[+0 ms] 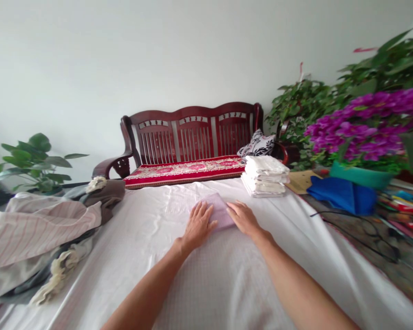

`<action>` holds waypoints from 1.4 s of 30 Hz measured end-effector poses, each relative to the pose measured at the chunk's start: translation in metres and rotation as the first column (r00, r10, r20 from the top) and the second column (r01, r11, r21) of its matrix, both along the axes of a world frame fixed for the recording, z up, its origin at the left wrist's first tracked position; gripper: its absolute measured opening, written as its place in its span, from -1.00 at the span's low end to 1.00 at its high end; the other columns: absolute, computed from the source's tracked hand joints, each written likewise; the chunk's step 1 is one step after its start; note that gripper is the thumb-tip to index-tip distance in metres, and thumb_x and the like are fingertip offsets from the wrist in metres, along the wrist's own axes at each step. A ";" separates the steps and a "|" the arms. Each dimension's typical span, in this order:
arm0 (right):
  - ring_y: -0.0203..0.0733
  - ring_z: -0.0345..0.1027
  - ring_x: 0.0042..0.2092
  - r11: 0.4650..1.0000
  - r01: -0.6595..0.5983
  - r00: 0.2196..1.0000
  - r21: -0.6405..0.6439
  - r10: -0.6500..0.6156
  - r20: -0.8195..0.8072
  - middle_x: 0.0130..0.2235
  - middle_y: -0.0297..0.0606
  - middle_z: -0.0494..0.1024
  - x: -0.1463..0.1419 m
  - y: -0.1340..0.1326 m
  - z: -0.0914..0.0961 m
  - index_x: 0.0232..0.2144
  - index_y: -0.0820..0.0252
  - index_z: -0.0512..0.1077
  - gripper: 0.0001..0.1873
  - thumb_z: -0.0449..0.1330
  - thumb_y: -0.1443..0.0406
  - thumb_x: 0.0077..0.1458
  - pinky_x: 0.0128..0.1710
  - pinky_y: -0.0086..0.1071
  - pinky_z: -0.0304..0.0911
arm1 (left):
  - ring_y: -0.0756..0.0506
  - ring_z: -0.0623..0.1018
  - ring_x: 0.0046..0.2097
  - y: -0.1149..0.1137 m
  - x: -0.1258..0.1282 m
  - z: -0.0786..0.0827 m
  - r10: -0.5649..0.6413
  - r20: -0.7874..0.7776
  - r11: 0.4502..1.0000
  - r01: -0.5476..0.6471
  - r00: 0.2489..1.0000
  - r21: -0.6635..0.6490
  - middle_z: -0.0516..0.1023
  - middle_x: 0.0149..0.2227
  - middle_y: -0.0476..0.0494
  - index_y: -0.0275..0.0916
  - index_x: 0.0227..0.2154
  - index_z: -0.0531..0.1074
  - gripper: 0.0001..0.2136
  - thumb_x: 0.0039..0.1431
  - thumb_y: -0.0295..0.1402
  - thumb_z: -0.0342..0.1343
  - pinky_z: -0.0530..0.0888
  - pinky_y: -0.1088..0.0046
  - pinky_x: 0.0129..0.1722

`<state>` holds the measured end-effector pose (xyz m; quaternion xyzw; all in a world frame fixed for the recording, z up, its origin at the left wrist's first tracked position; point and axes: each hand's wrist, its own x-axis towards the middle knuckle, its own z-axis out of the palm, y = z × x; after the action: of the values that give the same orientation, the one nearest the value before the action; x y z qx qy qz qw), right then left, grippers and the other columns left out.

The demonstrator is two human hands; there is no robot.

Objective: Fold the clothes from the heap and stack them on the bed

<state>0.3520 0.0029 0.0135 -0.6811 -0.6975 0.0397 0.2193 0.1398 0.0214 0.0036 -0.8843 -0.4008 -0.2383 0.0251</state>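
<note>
A folded lilac cloth (217, 205) lies flat on the white sheet (134, 247) in front of me. My left hand (198, 223) rests on its left side, palm down with the fingers stretched out. At the cloth's right edge is my right hand (242, 217), its fingers extended and the fingertips at the border of the fabric. Neither hand grips anything that I can see. Beyond my right hand stands a stack of folded white cloths (264, 178).
To the left is a heap of loose clothes (41, 229). A wooden bench (192, 133) with a red cover stands behind. On the right are a blue cloth (344, 195), a black cable (361, 220), purple flowers (368, 121) and leafy plants (303, 103).
</note>
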 end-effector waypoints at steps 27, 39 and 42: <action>-0.14 0.47 -0.18 0.869 -0.320 0.696 -0.377 -0.054 -0.716 -0.19 -0.28 0.63 0.027 -0.008 0.036 0.06 0.14 0.42 -0.42 0.18 0.18 -0.07 -0.28 -0.36 0.19 | -0.17 0.60 -0.13 -0.018 0.032 0.048 0.127 -0.200 0.982 -0.153 0.971 -0.116 0.62 -0.18 -0.17 -0.20 -0.22 0.58 -0.77 0.33 -0.35 -0.02 0.40 0.35 -0.20; -0.06 0.47 -0.11 0.843 -0.490 0.609 -0.223 0.148 -0.779 -0.10 -0.22 0.62 0.019 -0.003 0.022 0.13 0.21 0.31 -0.23 0.36 0.35 -0.21 -0.15 -0.31 0.30 | -0.17 0.59 -0.15 -0.016 0.033 0.047 0.133 -0.170 0.981 -0.154 0.976 -0.114 0.63 -0.20 -0.20 -0.21 -0.28 0.60 -0.73 0.32 -0.34 -0.03 0.39 0.35 -0.21; -0.06 0.47 -0.12 0.868 -0.451 0.702 -0.210 0.200 -0.684 -0.12 -0.25 0.62 0.016 -0.005 0.024 0.11 0.21 0.34 -0.28 0.31 0.38 -0.19 -0.16 -0.33 0.31 | -0.18 0.59 -0.14 -0.019 0.031 0.044 0.098 -0.138 0.988 -0.113 0.986 -0.104 0.63 -0.21 -0.21 -0.21 -0.29 0.59 -0.74 0.32 -0.36 -0.03 0.41 0.32 -0.16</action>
<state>0.3678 -0.0025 0.0374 -0.5169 -0.6708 0.4363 0.3041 0.1706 0.0025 0.0473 -0.8757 -0.4572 -0.1548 0.0146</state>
